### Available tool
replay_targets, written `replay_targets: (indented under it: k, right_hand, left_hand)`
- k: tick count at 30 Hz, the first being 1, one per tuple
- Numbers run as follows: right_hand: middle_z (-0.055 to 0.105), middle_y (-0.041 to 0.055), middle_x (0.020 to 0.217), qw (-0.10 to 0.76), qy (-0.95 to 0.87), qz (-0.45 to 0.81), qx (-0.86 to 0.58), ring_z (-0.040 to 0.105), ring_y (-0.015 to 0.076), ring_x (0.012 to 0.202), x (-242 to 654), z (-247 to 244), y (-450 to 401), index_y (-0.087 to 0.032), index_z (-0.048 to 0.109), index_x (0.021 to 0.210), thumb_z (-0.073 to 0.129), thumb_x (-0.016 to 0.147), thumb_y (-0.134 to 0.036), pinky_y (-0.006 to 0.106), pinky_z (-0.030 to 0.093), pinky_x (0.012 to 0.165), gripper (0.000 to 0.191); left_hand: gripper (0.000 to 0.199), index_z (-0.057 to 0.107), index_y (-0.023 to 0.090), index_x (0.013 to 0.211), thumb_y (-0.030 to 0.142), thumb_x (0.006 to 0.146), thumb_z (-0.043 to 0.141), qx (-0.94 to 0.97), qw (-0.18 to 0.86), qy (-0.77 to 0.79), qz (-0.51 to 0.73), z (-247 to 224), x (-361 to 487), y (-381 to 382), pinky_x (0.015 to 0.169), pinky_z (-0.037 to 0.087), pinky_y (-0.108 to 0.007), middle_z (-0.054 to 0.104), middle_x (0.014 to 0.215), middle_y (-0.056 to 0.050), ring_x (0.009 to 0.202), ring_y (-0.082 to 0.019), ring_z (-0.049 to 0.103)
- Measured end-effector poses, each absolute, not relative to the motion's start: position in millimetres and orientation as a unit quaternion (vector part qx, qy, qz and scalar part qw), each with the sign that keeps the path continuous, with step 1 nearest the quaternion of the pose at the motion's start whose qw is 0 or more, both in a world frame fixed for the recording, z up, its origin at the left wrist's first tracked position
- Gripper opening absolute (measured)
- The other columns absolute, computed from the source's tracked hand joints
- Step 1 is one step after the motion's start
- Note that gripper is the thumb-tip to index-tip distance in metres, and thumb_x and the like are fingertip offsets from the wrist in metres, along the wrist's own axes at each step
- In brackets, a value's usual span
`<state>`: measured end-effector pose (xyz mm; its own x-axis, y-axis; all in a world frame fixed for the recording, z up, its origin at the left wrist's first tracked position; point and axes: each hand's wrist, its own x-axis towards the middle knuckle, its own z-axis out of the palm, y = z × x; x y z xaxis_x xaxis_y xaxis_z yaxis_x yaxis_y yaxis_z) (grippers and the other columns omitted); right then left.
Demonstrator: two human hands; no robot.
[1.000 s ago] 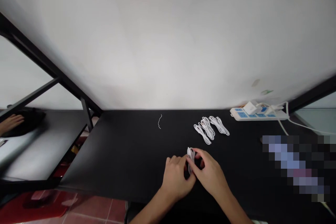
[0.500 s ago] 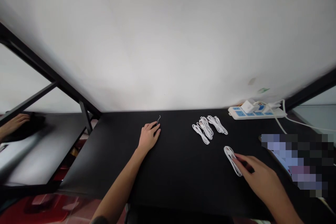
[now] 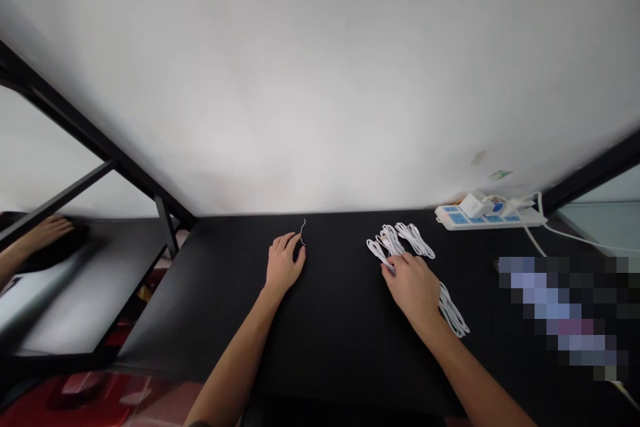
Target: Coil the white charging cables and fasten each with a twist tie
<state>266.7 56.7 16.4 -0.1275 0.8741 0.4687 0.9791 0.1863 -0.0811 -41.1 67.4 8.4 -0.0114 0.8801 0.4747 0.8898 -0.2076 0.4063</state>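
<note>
My left hand (image 3: 285,263) lies on the black desk (image 3: 330,327) with its fingers apart, beside a thin white twisted tie (image 3: 303,230). Over the lower end of the leftmost white cable bundle (image 3: 377,250), my right hand (image 3: 413,283) has its fingers closed on that bundle. Two more coiled white cables, a middle one (image 3: 391,237) and a right one (image 3: 416,240), lie close by. Another cable bundle (image 3: 453,310) rests to the right of my right wrist, partly hidden by it.
A white power strip (image 3: 490,221) with plugs and cords sits against the wall at the back right. A blurred-out object (image 3: 555,310) lies at the right. At far left, another person's hand (image 3: 47,232) rests on a dark item beyond the black frame (image 3: 80,190).
My right hand has let go of the cable bundle at the right and moved left to the leftmost bundle. My left hand has barely moved. The other person's hand has shifted slightly right.
</note>
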Motion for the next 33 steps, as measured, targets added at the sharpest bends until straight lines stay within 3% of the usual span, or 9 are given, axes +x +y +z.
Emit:
replay_targets:
  k: [4, 6, 8, 11, 15, 17, 22, 26, 33]
  right_hand:
    - [0.061, 0.0048, 0.071, 0.291, -0.769, -0.103, -0.559, 0.052, 0.0220, 0.073, 253.0, 17.3, 51.7, -0.019, 0.064, 0.070, 0.063, 0.089, -0.017, 0.034, 0.040, 0.068, 0.019]
    - [0.059, 0.0043, 0.069, 0.340, -0.781, -0.083, -0.518, 0.052, 0.0212, 0.072, 237.2, 20.9, 46.7, -0.019, 0.063, 0.070, 0.061, 0.091, -0.016, 0.034, 0.041, 0.071, 0.021]
    - [0.058, 0.0041, 0.069, 0.381, -0.785, -0.064, -0.484, 0.051, 0.0207, 0.072, 219.1, 24.9, 40.8, -0.019, 0.063, 0.073, 0.060, 0.092, -0.015, 0.034, 0.041, 0.070, 0.020]
    - [0.058, 0.0029, 0.068, 0.428, -0.790, -0.030, -0.438, 0.051, 0.0193, 0.070, 198.0, 28.8, 31.8, -0.020, 0.064, 0.075, 0.062, 0.091, -0.014, 0.033, 0.040, 0.067, 0.018]
    - [0.061, 0.0035, 0.076, 0.475, -0.751, 0.168, -0.426, 0.056, 0.0179, 0.072, 192.4, 26.8, 25.5, -0.021, 0.067, 0.087, 0.064, 0.092, -0.026, 0.032, 0.045, 0.068, 0.007]
    - [0.060, 0.0021, 0.073, 0.459, -0.679, 0.344, -0.458, 0.055, 0.0154, 0.065, 196.0, 24.6, 26.7, -0.021, 0.065, 0.086, 0.062, 0.093, -0.039, 0.029, 0.044, 0.060, 0.020]
    - [0.053, -0.0040, 0.058, 0.310, -0.441, 0.718, -0.441, 0.042, 0.0065, 0.040, 204.9, 27.5, 33.0, -0.019, 0.060, 0.081, 0.058, 0.089, -0.063, 0.019, 0.018, 0.039, 0.045]
    - [0.055, -0.0052, 0.058, 0.280, -0.389, 0.776, -0.409, 0.045, 0.0046, 0.038, 206.3, 31.5, 33.2, -0.018, 0.059, 0.081, 0.075, 0.080, -0.055, 0.016, 0.014, 0.035, 0.041]
    - [0.071, 0.0042, 0.084, 0.337, -0.428, 0.740, -0.394, 0.066, 0.0132, 0.058, 204.9, 27.1, 32.5, -0.016, 0.067, 0.092, 0.085, 0.072, -0.047, 0.018, 0.040, 0.037, 0.040]
  left_hand:
    - [0.024, 0.071, 0.019, 0.111, 0.031, 0.093, 0.061, -0.633, -0.126, -0.623, -0.442, 15.5, -22.5, 55.2, 0.090, 0.053, -0.042, 0.068, 0.110, -0.013, 0.105, -0.028, 0.064]
    - [0.032, 0.069, 0.017, 0.114, 0.040, 0.093, 0.063, -0.567, -0.314, -0.596, -0.473, 16.7, -3.3, 46.6, 0.071, 0.056, -0.034, 0.070, 0.097, -0.010, 0.083, -0.021, 0.068]
    - [0.050, 0.062, 0.016, 0.126, 0.049, 0.089, 0.067, -0.477, -0.520, -0.519, -0.482, 16.2, 16.8, 38.3, 0.061, 0.055, -0.031, 0.071, 0.096, -0.011, 0.077, -0.021, 0.070]
    - [0.060, 0.059, 0.015, 0.131, 0.048, 0.084, 0.076, -0.385, -0.648, -0.418, -0.507, 14.3, 34.9, 31.6, 0.078, 0.057, -0.034, 0.072, 0.104, -0.012, 0.088, -0.022, 0.071]
    - [0.063, 0.057, 0.016, 0.136, 0.040, 0.082, 0.080, -0.355, -0.676, -0.381, -0.522, 13.4, 28.9, 32.7, 0.085, 0.055, -0.035, 0.071, 0.101, -0.009, 0.092, -0.020, 0.069]
    - [0.065, 0.053, 0.018, 0.141, 0.039, 0.085, 0.078, -0.368, -0.692, -0.360, -0.507, 14.8, 20.7, 33.2, 0.086, 0.056, -0.038, 0.070, 0.105, -0.010, 0.095, -0.022, 0.069]
    - [0.065, 0.044, 0.025, 0.150, 0.038, 0.092, 0.071, -0.459, -0.672, -0.323, -0.482, 21.9, 8.1, 28.7, 0.092, 0.054, -0.041, 0.066, 0.129, -0.015, 0.101, -0.024, 0.070]
    - [0.048, 0.054, 0.024, 0.141, 0.036, 0.096, 0.066, -0.515, -0.652, -0.315, -0.460, 27.6, 5.0, 25.2, 0.099, 0.051, -0.043, 0.063, 0.137, -0.017, 0.110, -0.026, 0.068]
    - [0.041, 0.064, 0.019, 0.131, 0.038, 0.094, 0.066, -0.580, -0.600, -0.355, -0.421, 39.9, 2.3, 24.3, 0.097, 0.052, -0.039, 0.068, 0.124, -0.015, 0.110, -0.026, 0.067]
